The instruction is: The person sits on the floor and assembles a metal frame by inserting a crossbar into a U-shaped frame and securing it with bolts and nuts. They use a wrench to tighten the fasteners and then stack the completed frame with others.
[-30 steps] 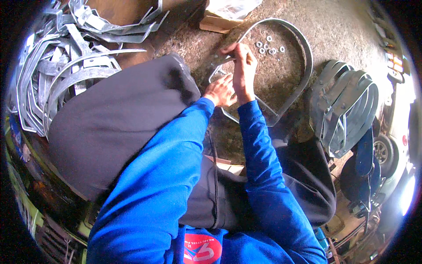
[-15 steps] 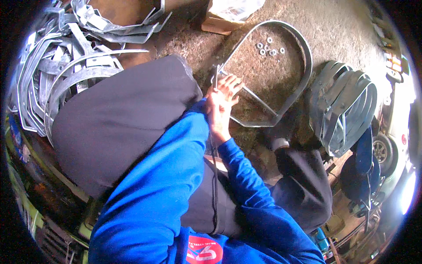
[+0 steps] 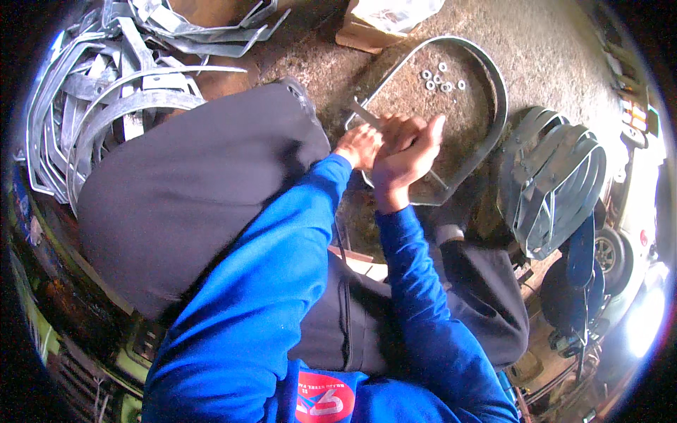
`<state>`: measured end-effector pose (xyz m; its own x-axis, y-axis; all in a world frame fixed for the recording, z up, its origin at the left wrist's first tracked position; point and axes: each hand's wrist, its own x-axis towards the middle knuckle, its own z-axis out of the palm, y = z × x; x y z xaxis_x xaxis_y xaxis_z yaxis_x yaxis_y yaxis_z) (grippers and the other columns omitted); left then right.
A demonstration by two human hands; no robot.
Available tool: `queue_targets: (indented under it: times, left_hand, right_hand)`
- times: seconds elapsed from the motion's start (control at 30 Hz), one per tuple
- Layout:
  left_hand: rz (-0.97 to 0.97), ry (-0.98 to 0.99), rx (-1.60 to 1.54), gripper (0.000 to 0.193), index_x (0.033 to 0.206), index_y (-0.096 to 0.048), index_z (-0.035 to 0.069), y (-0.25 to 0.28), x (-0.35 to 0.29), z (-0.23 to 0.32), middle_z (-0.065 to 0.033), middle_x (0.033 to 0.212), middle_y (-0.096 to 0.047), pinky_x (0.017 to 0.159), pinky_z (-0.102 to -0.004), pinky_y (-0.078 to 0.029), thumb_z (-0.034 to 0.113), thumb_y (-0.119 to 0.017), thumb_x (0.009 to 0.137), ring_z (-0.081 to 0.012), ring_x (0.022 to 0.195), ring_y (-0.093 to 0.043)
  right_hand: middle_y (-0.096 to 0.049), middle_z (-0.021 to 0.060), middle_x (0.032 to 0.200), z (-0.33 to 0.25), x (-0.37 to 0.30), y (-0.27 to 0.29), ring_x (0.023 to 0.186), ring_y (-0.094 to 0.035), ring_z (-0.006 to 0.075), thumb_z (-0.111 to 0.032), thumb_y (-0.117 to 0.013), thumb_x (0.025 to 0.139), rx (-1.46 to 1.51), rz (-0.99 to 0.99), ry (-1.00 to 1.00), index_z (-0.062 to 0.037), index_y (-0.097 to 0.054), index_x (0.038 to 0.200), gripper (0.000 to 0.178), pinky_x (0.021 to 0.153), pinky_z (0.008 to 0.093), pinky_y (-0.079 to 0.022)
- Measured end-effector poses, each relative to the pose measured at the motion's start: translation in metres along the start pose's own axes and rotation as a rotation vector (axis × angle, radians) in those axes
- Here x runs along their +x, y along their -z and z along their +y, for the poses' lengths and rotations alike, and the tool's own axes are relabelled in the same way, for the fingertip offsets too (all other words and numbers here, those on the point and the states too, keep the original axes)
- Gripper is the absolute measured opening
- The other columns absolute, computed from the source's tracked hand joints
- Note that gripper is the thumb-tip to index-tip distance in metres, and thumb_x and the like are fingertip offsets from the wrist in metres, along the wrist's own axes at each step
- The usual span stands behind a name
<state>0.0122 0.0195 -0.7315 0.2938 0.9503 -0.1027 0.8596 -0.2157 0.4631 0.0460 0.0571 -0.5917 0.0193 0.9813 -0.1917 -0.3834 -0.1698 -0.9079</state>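
Observation:
A large bent hoop of flat grey metal strap [image 3: 498, 95] lies on the ground ahead of me. My left hand [image 3: 361, 145] is closed at the hoop's near left end, where the fingers cover the metal. Just right of it, touching or nearly so, my right hand [image 3: 407, 156] is closed in a fist with the thumb up. From that fist a flat metal bar [image 3: 364, 111] juts toward the upper left; its other end is hidden. Several small metal nuts or washers [image 3: 430, 85] lie inside the hoop.
Bent metal straps [image 3: 84, 84] are piled at the left. A bundle of similar hoops [image 3: 553, 176] stands at the right. An open cardboard box [image 3: 357, 37] with plastic in it sits at the far side. A vehicle wheel [image 3: 611, 255] shows at the right edge.
My right hand has turned from open, spread fingers to a fist and moved right. The flat bar now sticks out of it. My left hand has come into clearer view beside it.

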Motion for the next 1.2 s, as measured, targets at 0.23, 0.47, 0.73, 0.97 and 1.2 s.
queue_targets:
  times: [0.23,0.47,0.73,0.97,1.2]
  left_hand:
    - [0.193,-0.103,-0.118,0.052,0.119,-0.05,0.005,-0.024,0.008,-0.003,-0.0149,0.12,-0.049,0.104,-0.0401,-0.029,0.033,-0.053,0.075,-0.0308,0.115,-0.042]
    - [0.217,-0.077,-0.17,0.052,0.117,-0.051,0.004,-0.029,0.006,-0.006,-0.0157,0.118,-0.05,0.102,-0.0421,-0.032,0.029,-0.057,0.072,-0.0313,0.113,-0.044]
    - [0.188,-0.066,-0.153,0.051,0.119,-0.05,0.005,-0.032,0.005,-0.005,-0.0147,0.121,-0.049,0.104,-0.0408,-0.028,0.031,-0.054,0.075,-0.0303,0.117,-0.042]
    - [0.23,-0.079,-0.167,0.05,0.117,-0.051,0.006,-0.027,0.008,-0.004,-0.0151,0.119,-0.05,0.101,-0.0423,-0.033,0.029,-0.057,0.072,-0.0318,0.113,-0.044]
    - [0.211,-0.075,-0.035,0.057,0.121,-0.049,0.005,-0.037,-0.003,-0.008,-0.0148,0.125,-0.049,0.103,-0.0377,-0.031,0.031,-0.057,0.071,-0.031,0.121,-0.039]
  right_hand:
    - [-0.044,-0.0014,0.065,0.004,0.136,-0.014,0.049,-0.043,0.013,-0.04,-0.049,0.087,-0.071,0.174,-0.271,-0.0123,-0.048,0.079,0.029,0.042,0.0313,-0.037]
    - [-0.034,0.0003,0.054,0.041,0.213,-0.02,0.044,-0.034,0.0154,-0.028,-0.04,0.089,-0.228,-0.041,-0.698,-0.0133,-0.04,0.069,0.025,0.04,0.033,-0.033]
    - [-0.04,0.0022,0.056,0.069,0.211,-0.029,0.045,-0.039,0.0135,-0.017,-0.041,0.086,-0.427,-0.213,-0.44,-0.0128,-0.042,0.065,0.022,0.039,0.029,-0.03]
    - [-0.044,0.0,0.059,0.031,0.144,0.013,0.046,-0.04,0.0143,-0.03,-0.045,0.089,-0.055,0.044,-0.343,-0.0082,-0.048,0.069,0.03,0.043,0.0305,-0.037]
    - [-0.041,0.0133,0.106,0.084,0.009,0.053,0.096,-0.035,0.031,-0.034,-0.039,0.091,-1.038,-0.128,0.008,-0.0017,-0.053,0.099,0.036,0.081,0.0441,-0.029]
